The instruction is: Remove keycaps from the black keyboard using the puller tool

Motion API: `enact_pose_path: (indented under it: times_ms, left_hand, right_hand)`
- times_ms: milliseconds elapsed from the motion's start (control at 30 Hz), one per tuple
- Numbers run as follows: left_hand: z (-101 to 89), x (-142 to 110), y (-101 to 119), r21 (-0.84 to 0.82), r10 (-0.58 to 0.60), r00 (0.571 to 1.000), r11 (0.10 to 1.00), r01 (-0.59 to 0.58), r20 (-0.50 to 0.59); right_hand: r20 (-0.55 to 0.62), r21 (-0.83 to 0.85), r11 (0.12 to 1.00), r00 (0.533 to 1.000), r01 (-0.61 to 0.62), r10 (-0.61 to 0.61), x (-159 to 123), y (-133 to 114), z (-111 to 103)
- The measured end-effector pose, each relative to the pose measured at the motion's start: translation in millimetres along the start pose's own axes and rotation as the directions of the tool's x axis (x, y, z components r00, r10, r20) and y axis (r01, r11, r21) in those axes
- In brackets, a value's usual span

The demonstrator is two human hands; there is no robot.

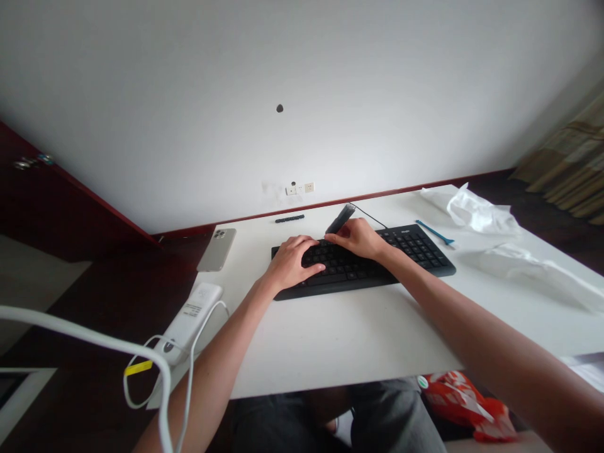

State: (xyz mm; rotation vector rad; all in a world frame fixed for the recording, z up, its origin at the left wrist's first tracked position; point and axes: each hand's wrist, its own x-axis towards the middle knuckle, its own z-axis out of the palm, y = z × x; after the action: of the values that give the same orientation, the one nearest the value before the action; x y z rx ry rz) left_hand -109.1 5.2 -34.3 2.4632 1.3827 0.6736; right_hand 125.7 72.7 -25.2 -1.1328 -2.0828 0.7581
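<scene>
- While the right hand (358, 239) pinches a slim dark grey object (340, 218) between thumb and fingers, the object tilts up past the top edge of a black keyboard (415, 248).
- Both hands sit over that keyboard, which lies on a white table (358, 352); a thin black cable (370, 216) leaves its far edge.
- The left hand (291, 263) rests on the keys, open, fingers loosely curved, holding nothing.
- Beyond the keyboard lies a short dark strip (289, 218), and to its right a blue plastic tool (434, 231).
- Crumpled white plastic sheets (476, 211) cover the table's right side.
- At the left edge lie a smartphone (216, 250) and a white power bank (191, 321) with a white cable (141, 336).
- Below the table, an orange snack bag (465, 406) shows beside grey trousers (391, 415).
</scene>
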Motion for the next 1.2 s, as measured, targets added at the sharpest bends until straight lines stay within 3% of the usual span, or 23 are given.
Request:
enact_pose_path:
  times_ms: [133,233,400,600,967,1200]
  left_hand:
    - [-0.5,0.2,0.3,-0.003,0.003,1.000,1.000,-0.003,-0.006]
    - [-0.3,0.3,0.2,-0.008,0.003,1.000,1.000,-0.003,-0.006]
    - [0.7,0.2,-0.9,-0.008,-0.006,1.000,1.000,0.006,-0.001]
    - [1.8,0.0,-2.1,-0.006,0.004,1.000,1.000,-0.004,-0.009]
    - [0.8,0.7,-1.0,-0.021,-0.004,1.000,1.000,0.003,-0.013]
    - [0.6,0.8,-1.3,-0.024,0.004,1.000,1.000,-0.004,-0.021]
  right_hand:
    - [0.069,-0.013,0.997,0.995,0.076,-0.074,-2.4,-5.4,-1.6]
    - [0.034,0.010,0.997,0.996,0.081,-0.081,-2.0,-3.0,1.1]
    - [-0.010,0.022,0.999,0.999,0.035,-0.035,0.3,4.0,3.7]
    - [-0.006,0.164,0.985,0.998,-0.057,0.059,2.4,4.9,6.9]
    - [-0.055,0.137,0.985,0.992,-0.103,0.111,7.1,5.3,12.0]
    - [-0.061,0.091,0.995,0.997,-0.036,0.041,4.5,1.8,12.0]
